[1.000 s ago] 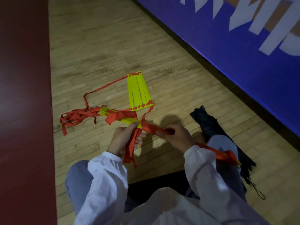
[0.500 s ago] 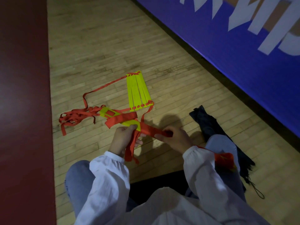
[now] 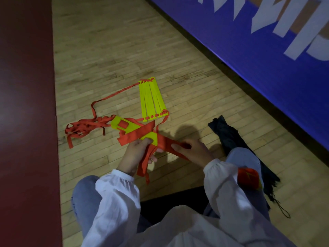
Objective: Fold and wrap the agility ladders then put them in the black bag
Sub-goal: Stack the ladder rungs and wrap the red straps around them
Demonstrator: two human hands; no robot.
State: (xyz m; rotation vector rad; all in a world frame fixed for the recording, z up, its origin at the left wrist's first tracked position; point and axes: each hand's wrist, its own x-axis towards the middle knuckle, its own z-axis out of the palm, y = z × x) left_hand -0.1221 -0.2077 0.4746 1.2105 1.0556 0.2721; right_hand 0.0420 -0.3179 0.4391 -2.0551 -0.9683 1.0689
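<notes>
The yellow rungs (image 3: 152, 98) look like smooth hard plastic with a bit of shine, while the red straps (image 3: 83, 126) are matt woven webbing, pretty limp. The black bag (image 3: 229, 136) is thin matt cloth, all crinkled. The floor (image 3: 106, 50) is narrow wood boards, scuffed, low satin finish; the dark red strip (image 3: 26, 104) beside it looks painted and glossier. The blue wall panel (image 3: 249, 41) looks smooth, vinyl-ish. The sleeves (image 3: 117, 196) are light crinkly white cloth, the jeans (image 3: 81, 196) plain denim.

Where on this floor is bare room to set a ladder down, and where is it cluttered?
Bare floor lies beyond the yellow rungs, between the dark red strip and the blue wall. Another free patch sits between the rungs and the black bag. Crowded: loose red straps tangle left of the held ladder, and a wrapped bundle lies beside the bag.
</notes>
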